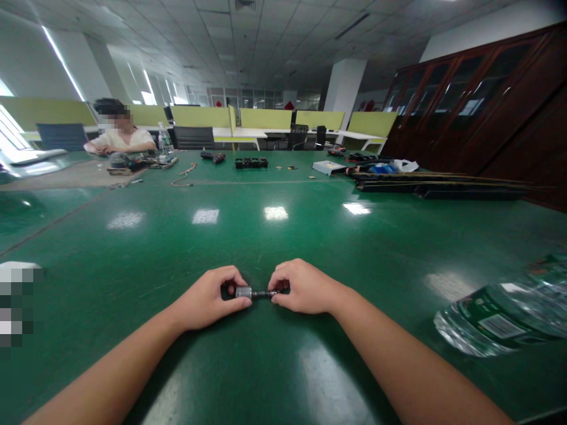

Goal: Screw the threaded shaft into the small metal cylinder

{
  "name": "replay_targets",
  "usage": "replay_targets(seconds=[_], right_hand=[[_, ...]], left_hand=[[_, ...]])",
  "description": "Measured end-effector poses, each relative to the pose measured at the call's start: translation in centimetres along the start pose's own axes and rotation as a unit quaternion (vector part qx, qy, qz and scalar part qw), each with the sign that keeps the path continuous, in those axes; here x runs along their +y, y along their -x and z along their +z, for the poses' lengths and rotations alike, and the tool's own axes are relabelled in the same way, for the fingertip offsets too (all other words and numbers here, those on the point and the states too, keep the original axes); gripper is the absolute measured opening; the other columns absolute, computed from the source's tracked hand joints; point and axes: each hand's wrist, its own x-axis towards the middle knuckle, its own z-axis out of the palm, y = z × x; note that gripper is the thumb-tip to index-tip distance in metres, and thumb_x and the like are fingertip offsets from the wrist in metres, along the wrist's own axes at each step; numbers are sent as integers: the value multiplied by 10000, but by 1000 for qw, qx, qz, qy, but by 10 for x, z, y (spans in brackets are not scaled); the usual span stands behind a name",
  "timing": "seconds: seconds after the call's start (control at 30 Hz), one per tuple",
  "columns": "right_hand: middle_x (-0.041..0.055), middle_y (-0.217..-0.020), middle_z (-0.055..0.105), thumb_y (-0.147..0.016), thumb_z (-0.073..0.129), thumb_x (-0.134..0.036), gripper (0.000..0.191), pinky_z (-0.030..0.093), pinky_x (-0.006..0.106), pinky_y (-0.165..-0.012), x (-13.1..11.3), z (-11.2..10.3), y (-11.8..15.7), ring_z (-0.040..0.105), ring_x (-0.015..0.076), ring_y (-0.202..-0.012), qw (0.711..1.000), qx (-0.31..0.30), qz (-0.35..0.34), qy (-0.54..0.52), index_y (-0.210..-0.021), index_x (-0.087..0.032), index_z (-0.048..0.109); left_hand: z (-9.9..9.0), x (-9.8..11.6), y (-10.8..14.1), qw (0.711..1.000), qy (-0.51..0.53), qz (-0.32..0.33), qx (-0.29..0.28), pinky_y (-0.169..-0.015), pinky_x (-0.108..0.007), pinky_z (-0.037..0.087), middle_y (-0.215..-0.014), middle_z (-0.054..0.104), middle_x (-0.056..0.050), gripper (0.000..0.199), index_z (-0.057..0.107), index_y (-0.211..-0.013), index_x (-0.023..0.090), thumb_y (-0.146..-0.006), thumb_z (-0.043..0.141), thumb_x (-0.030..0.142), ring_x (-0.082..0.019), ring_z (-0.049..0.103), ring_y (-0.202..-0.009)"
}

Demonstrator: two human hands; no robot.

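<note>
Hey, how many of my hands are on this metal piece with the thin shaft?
2. Your left hand holds the silver cylinder, and your right hand pinches the far end of the dark shaft. Both hands show, though part of each grasp is hidden.

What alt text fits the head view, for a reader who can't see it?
The wearer's left hand and right hand hold opposite ends of a small metal part, silver on the left, darker on the right, at a green table. A plastic bottle is at the right edge; another person sits across the table at left.
</note>
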Motion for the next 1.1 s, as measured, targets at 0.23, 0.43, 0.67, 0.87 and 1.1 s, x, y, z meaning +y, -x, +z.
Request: replay_targets(seconds=[0.23, 0.43, 0.67, 0.87, 1.1], right_hand=[[7, -752, 666, -716, 694, -190, 128, 408, 218, -618, 11, -8, 2, 569, 114, -678, 999, -20, 33, -16, -831, -183, 748], [1, -734, 662, -701, 692, -185, 130, 411, 210, -585, 17, -11, 2, 566, 108, -644, 998, -27, 53, -36, -819, -175, 745], [3, -741, 657, -700, 702, -177, 123, 415, 213, -603, 13, -6, 1, 568, 110, -662, 999, -8, 35, -39, -814, -178, 748], [-1, -741, 653, -735, 717, -203, 171, 418, 215, -613, 6, 5, -3, 570, 108, -656, 995, 18, 51, -86, -904, -177, 720], [-4, -772, 649, -802, 695, -232, 114, 408, 217, -653, -12, 18, -10, 575, 108, -699, 996, 35, -10, -81, -906, -187, 684]], left_hand=[[1, -1, -2, 1000, 1, -5, -1, -691, -268, 438, -817, 619, -10, 239, 642, -896, 175, -816, 662, 399, -169, 586, -753], [1, -1, -1, 1000, 0, -6, 0, -695, -273, 441, -822, 622, -12, 242, 637, -894, 177, -819, 657, 407, -172, 588, -760], [1, -2, 0, 1000, 1, 1, 3, -697, -271, 441, -821, 620, -6, 230, 630, -878, 178, -816, 663, 396, -167, 587, -757], [2, -4, -1, 1000, -2, 1, 7, -687, -267, 437, -809, 615, -5, 238, 622, -868, 174, -809, 667, 400, -167, 584, -749], [1, -3, -1, 1000, -5, -1, -4, -674, -257, 431, -785, 598, 11, 230, 629, -885, 178, -750, 710, 346, -164, 578, -738]])
